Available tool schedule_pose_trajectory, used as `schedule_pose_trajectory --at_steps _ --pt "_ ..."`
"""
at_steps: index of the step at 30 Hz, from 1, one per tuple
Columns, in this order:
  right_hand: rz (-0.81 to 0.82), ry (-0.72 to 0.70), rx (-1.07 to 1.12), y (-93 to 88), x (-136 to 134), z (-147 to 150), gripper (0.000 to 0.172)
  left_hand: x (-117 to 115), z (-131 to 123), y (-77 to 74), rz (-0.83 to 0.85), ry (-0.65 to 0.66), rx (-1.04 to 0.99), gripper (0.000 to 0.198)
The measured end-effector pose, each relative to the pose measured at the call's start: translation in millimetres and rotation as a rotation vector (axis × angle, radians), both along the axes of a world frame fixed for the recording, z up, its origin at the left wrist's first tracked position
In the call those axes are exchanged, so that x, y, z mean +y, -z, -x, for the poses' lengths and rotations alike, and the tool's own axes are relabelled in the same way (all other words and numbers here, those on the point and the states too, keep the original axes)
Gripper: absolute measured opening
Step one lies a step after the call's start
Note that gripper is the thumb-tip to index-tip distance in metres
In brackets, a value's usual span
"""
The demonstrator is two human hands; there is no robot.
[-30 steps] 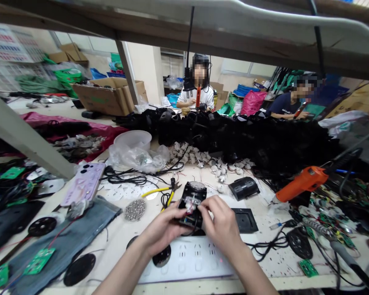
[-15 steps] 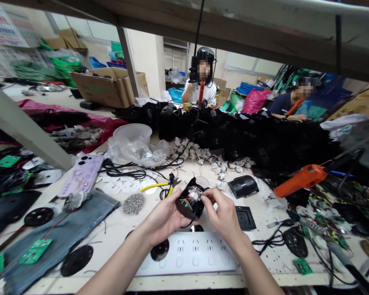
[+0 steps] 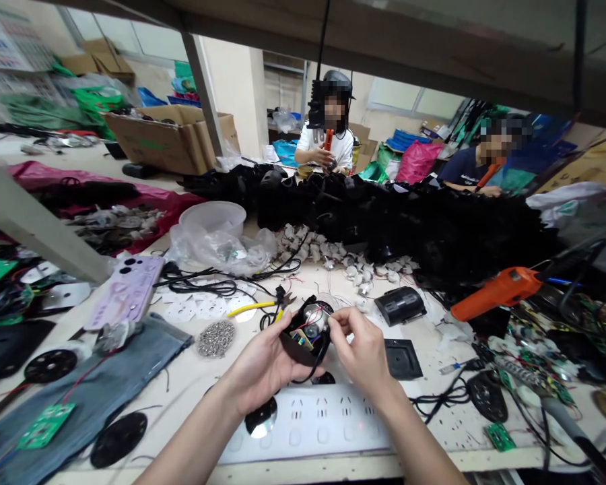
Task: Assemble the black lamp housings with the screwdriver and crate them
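Note:
My left hand [image 3: 257,360] is wrapped round a small black plastic housing [image 3: 295,347], tilted with its inside facing up. Inside it show a silvery round part, thin red wires and a small circuit board [image 3: 301,339]. A black cable [image 3: 319,364] hangs over the housing's right side. The fingers of my right hand [image 3: 362,343] are pinched together at that right edge; what lies between them is too small to make out. Just beyond the housing lie yellow-handled cutters [image 3: 252,308]. Under my hands is a white power strip [image 3: 308,421] with several sockets.
Left of my hands are a dish of small screws [image 3: 216,338], a purple phone [image 3: 126,289] and grey cloth [image 3: 95,391]. An orange electric screwdriver [image 3: 495,294] hangs at right. Black parts [image 3: 409,219] are heaped behind. Two people sit across the bench, below an overhead beam [image 3: 409,54].
The housing has shifted slightly left and tipped, showing more of the circuit board inside. My right hand stays pinched at its edge. Across the bench, a person's orange tool has come down a little.

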State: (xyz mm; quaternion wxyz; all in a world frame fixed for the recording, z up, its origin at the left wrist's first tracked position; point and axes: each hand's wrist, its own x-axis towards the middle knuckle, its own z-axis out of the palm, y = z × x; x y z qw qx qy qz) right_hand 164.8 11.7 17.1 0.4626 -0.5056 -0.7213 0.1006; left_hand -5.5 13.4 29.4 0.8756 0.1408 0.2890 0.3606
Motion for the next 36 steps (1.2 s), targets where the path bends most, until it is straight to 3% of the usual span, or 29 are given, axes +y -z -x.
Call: schedule_pose_trajectory --at_steps 7,15,27,36 --pt "0.103 0.007 0.042 -2.4 -1.3 2.1 0.012 -6.1 2.0 5.1 -0.001 -0.042 -0.011 0.044" --pt "0.112 -0.023 0.062 -7.6 -6.2 2.5 0.011 -11.9 3.9 4.3 0.017 -0.024 0.009 0.052" --pt "0.019 -0.106 -0.028 -4.3 -13.4 -0.2 0.011 -21.1 3.2 12.7 -0.012 -0.111 -0.037 0.045" --pt "-0.123 -0.087 -0.079 -7.9 -18.1 -1.1 0.013 -27.3 0.0 4.5 -0.016 -0.164 -0.037 0.044"
